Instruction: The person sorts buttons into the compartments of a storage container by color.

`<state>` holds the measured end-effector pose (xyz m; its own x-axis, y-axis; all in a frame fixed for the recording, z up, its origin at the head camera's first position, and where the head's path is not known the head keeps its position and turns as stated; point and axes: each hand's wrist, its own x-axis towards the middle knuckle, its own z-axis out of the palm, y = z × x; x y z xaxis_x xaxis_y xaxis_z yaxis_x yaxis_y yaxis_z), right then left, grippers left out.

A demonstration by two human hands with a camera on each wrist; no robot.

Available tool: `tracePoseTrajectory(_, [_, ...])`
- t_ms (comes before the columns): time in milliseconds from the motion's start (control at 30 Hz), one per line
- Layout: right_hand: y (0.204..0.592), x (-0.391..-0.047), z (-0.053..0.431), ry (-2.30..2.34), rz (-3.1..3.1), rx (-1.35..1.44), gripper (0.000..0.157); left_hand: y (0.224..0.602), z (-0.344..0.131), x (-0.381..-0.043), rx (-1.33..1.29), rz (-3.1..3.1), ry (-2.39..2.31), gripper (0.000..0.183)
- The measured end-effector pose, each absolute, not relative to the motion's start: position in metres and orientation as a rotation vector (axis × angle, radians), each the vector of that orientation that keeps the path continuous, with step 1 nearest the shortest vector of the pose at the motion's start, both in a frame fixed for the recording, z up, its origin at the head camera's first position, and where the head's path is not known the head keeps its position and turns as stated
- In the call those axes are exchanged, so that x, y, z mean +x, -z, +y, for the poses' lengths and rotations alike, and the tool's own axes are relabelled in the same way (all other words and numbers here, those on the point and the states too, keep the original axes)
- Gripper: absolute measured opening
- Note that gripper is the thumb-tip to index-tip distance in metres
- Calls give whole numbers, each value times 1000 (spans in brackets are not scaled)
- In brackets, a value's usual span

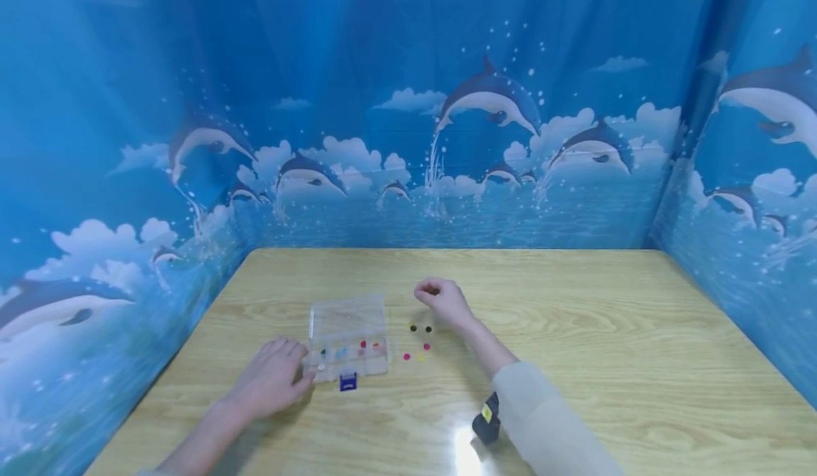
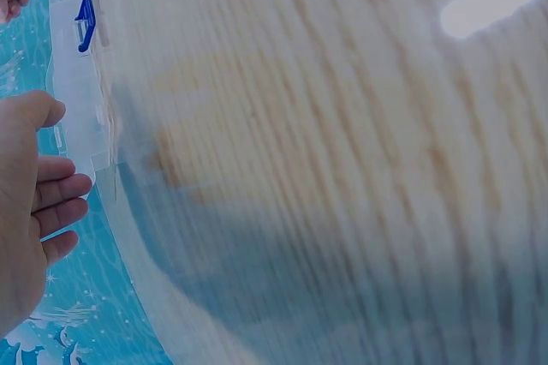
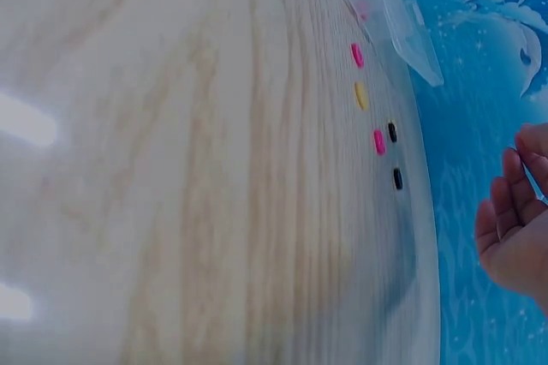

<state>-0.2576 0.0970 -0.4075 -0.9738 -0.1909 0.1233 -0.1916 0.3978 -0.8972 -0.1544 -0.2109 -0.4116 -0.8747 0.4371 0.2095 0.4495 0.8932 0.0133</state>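
Observation:
A clear plastic compartment box (image 1: 349,371) with a blue latch (image 1: 347,382) lies on the table, its transparent lid (image 1: 347,316) swung back. Small coloured pieces, among them green, light blue, red and white, sit in its compartments. My left hand (image 1: 273,378) is at the box's left edge, fingers loosely extended. Behind the loose pieces, my right hand (image 1: 447,302) is raised with thumb and index fingertip together; I cannot tell whether a small piece is between them. Nearest to it on the table are two black pieces (image 3: 395,155), with two pink pieces (image 3: 379,142) and a yellow one (image 3: 361,95) beside them.
The wood-grain table (image 1: 606,362) extends to both sides. A dark device with a yellow mark (image 1: 487,419) is at the right wrist. A blue dolphin-print curtain (image 1: 383,107) hangs behind and along the sides of the table.

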Motion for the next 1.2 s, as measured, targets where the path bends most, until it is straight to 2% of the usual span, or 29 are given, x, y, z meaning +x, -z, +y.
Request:
tracePoseTrajectory(367, [422, -270, 117, -1641, -2699, 263, 16, 410, -211, -155, -670, -2874, 97, 34])
tracePoseTrajectory(1200, [431, -264, 123, -1528, -2960, 563, 9, 412, -212, -155, -685, -2862, 85, 33])
